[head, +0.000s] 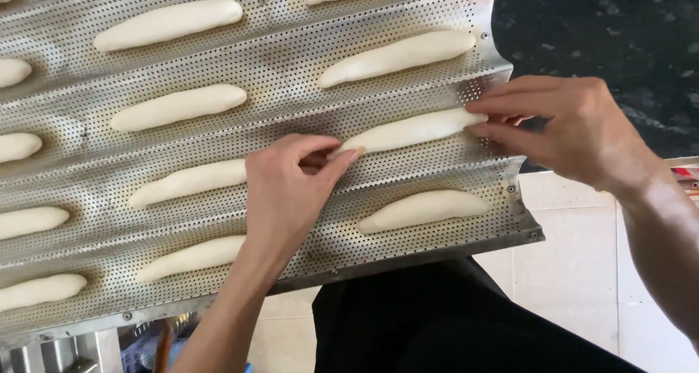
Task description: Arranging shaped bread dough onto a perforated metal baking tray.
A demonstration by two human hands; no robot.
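head view | left hand point(287, 187) pinches near end of dough stick point(409, 131), right hand point(564, 125) pinches far end at tray edge | perforated tray point(291, 60): stick lies in a groove, long axis along it, pointing hand to hand | neighbouring dough sticks point(422, 209) apart in adjacent grooves; beyond right-hand grip, tray rim then dark counter point(619, 31)
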